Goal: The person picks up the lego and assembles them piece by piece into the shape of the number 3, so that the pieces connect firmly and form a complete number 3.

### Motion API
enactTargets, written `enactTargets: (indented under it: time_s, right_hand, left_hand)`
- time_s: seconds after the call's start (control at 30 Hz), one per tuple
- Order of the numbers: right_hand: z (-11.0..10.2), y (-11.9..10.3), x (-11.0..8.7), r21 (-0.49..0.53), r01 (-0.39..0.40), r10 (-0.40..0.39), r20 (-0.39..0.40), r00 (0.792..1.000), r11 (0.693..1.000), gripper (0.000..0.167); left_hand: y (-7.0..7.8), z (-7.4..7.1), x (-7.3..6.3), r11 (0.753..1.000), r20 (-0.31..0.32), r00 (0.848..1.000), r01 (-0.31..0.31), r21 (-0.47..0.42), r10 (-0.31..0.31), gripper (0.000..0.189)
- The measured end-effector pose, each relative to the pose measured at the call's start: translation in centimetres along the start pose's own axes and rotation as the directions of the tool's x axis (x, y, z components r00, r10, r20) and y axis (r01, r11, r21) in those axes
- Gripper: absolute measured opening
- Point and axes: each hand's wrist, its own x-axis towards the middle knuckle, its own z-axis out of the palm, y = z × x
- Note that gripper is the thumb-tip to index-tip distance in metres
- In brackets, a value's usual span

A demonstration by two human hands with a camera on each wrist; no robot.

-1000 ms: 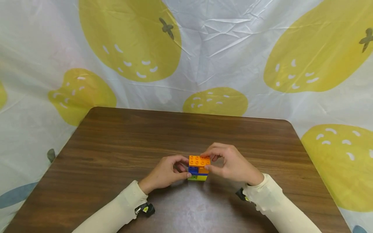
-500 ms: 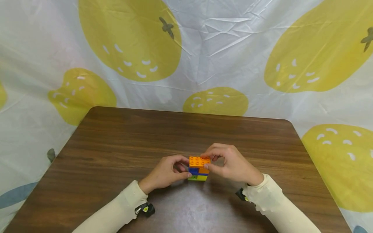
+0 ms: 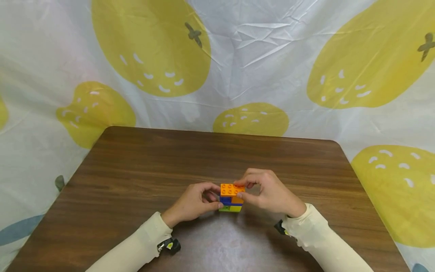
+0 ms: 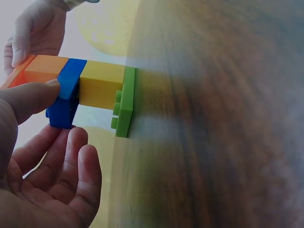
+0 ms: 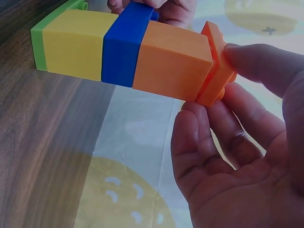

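Observation:
A small tower of toy building bricks stands on the wooden table (image 3: 153, 158). From the bottom it runs green plate (image 4: 126, 102), yellow brick (image 4: 100, 85), blue brick (image 4: 71, 90), orange brick (image 5: 171, 61) and, topmost, a studded orange plate (image 3: 227, 189). My left hand (image 3: 192, 202) pinches the blue brick, thumb on the near side and fingertips behind. On the other side, my right hand (image 3: 272, 192) grips the orange plate between thumb and fingers. In the right wrist view that plate lies at the orange brick's top, slightly slanted to it.
Behind the table hangs a white cloth (image 3: 238, 75) printed with large yellow fruit. Both forearms, in pale sleeves with dark wrist cameras, reach in from the front. The table's far edge lies well beyond the bricks.
The orange plate sits slightly lower over the tower than a second ago, with my right fingers still on it. My left hand has stayed in place.

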Motion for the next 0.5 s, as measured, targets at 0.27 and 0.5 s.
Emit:
enactTargets:
  time_s: [0.27,0.5]
  right_hand:
    - [0.05,0.05,0.08,-0.013,0.005,-0.005,0.005,1.000,1.000,0.025]
    - [0.02,-0.12,0.24,-0.030,0.013,-0.012,0.016,1.000,0.999,0.025]
  left_hand:
    - [0.15,-0.08,-0.03,1.000,-0.002,1.000,0.009,0.001,-0.009,0.037]
    - [0.07,-0.08,-0.10,1.000,-0.001,1.000,0.017,-0.003,-0.017,0.036]
